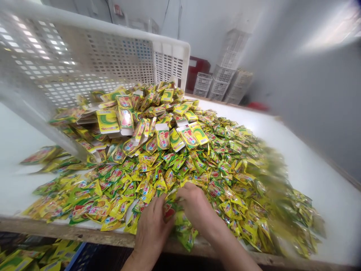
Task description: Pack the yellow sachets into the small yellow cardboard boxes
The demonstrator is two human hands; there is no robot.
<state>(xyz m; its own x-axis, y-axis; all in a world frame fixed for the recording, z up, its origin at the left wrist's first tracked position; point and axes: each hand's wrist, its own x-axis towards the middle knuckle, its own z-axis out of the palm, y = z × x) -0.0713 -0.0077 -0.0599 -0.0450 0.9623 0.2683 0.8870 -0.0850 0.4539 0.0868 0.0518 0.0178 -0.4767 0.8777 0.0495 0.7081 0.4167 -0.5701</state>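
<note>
Both hands are close together at the front edge of a heap of small yellow-and-green candy packets (225,180). My left hand (153,222) is closed, thumb and forefinger around a small green-and-yellow pack (168,210) with a red fruit picture; whether it is a carton or a sachet I cannot tell. Just right of it, my right hand (196,205) has its fingers curled down at that pack's upper side. What those fingertips hold is hidden. Below the hands, a green packet (187,237) lies at the table's edge. Several open-ended small cartons (163,136) are piled behind the packets.
A white perforated crate (172,44) lies tipped at the left, cartons spilling from its mouth. The white table (307,165) has a wooden front edge (70,234). Beneath it at left, a blue bin (75,256) holds more yellow-green packs. Stacked crates (221,84) stand by the far wall.
</note>
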